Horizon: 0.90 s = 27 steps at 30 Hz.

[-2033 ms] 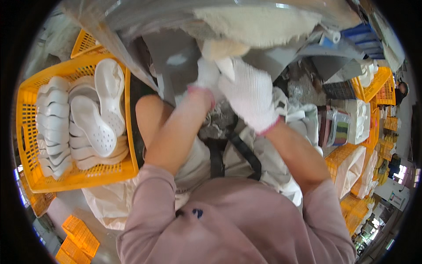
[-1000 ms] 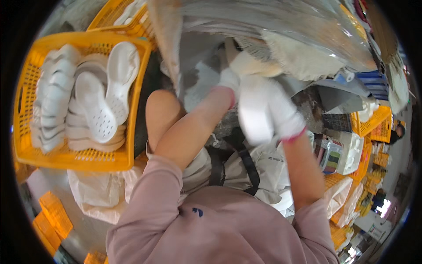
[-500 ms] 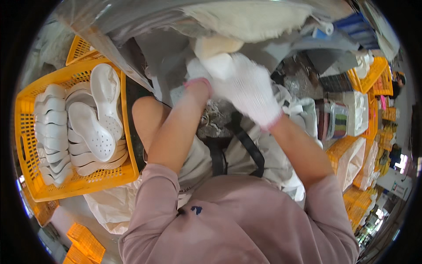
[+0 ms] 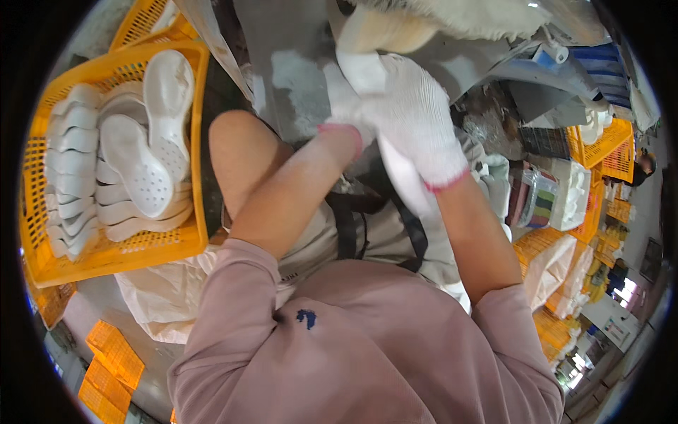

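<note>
Both hands wear white knitted gloves with pink cuffs and are closed on one white foam shoe sole (image 4: 404, 177). My right hand (image 4: 422, 113) covers its middle. One end of the sole shows above the hands, touching or very near a cream-coloured rounded wheel (image 4: 385, 30); the other end slants down below my right hand. My left hand (image 4: 352, 109) grips from the left, its fingers partly hidden behind the sole and my right hand. To the left, more white soles (image 4: 138, 166) lie stacked in a yellow plastic crate (image 4: 120, 261), two of them on top with holes showing.
A grey machine housing (image 4: 282, 78) dusted with white powder stands ahead, with shaggy white material (image 4: 480, 18) above. At the right are a clear-sided box of coloured pieces (image 4: 540, 198) and stacked yellow crates (image 4: 607, 152). My bare knee (image 4: 244, 148) is beside the left crate.
The head view has shifted, so the crate sits higher in it. Both hands have turned the sole; its lower end now shows below my right hand.
</note>
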{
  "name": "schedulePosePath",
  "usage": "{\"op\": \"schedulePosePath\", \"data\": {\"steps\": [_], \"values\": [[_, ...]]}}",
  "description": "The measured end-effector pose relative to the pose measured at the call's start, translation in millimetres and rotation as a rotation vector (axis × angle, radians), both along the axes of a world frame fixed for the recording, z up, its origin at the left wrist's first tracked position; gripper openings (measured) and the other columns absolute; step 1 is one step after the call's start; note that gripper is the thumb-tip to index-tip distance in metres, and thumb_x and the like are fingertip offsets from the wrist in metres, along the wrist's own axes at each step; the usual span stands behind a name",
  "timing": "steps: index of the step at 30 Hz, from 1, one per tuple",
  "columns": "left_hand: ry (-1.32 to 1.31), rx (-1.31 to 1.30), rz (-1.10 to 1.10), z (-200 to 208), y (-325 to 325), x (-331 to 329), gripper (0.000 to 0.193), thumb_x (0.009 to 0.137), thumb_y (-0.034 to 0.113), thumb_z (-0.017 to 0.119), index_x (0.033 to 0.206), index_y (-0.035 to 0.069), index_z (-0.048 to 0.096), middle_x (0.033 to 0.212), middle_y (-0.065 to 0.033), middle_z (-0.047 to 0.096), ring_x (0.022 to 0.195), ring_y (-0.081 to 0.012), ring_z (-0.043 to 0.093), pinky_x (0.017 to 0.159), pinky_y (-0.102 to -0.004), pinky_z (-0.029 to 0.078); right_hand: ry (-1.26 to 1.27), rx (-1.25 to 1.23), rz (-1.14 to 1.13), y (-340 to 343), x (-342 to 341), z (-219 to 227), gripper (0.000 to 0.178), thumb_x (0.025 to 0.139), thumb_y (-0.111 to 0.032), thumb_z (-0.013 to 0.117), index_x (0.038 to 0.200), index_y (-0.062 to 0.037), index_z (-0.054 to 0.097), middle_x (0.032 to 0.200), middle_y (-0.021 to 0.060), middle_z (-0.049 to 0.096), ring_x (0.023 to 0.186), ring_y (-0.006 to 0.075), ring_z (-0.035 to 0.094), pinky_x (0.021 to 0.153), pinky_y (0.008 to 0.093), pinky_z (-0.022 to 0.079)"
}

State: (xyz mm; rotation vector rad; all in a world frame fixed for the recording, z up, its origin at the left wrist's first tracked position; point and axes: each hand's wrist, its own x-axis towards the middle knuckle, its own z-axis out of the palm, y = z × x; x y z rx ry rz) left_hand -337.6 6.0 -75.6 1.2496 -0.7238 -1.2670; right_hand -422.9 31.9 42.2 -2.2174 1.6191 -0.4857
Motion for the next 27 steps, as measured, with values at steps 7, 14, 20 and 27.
{"op": "schedulePosePath", "data": {"steps": [7,14,20,27], "values": [[0.434,-0.028,-0.233,-7,-51,13,0.051,0.104,0.047,0.055,0.132,0.005,0.060,0.130,-0.0131,0.070,0.120,-0.0294,0.067,0.104,-0.0429,0.054,0.202,0.104,-0.118,17,-3,17,0.041,0.079,-0.029,0.076,0.113,-0.0062,0.073,0.091,0.0231,0.071,0.090,0.0468,0.070,0.080,0.0517,0.059],[0.806,0.118,-0.191,-4,-17,-5,0.058,0.104,0.055,0.051,0.137,0.007,0.059,0.132,-0.0124,0.069,0.123,-0.0312,0.065,0.107,-0.0456,0.052,0.405,0.152,-0.062,60,10,47,0.030,0.085,-0.021,0.069,0.111,-0.0053,0.067,0.094,0.0181,0.071,0.085,0.0391,0.071,0.073,0.0513,0.058],[1.049,0.150,-0.263,20,0,-5,0.065,0.103,0.062,0.048,0.141,0.010,0.058,0.134,-0.0118,0.068,0.125,-0.0327,0.064,0.110,-0.0479,0.050,0.410,0.131,0.011,65,-16,54,0.029,0.085,-0.020,0.069,0.111,-0.0057,0.071,0.094,0.0172,0.071,0.086,0.0391,0.072,0.074,0.0502,0.058],[1.153,0.225,-0.215,9,39,-1,0.067,0.110,0.064,0.049,0.149,0.010,0.060,0.149,-0.0100,0.063,0.134,-0.0286,0.059,0.118,-0.0449,0.045,-1.169,0.518,-0.761,136,-72,11,0.048,0.093,-0.018,0.069,0.136,0.0027,0.063,0.122,0.0171,0.074,0.103,0.0226,0.074,0.085,0.0411,0.061]]}}
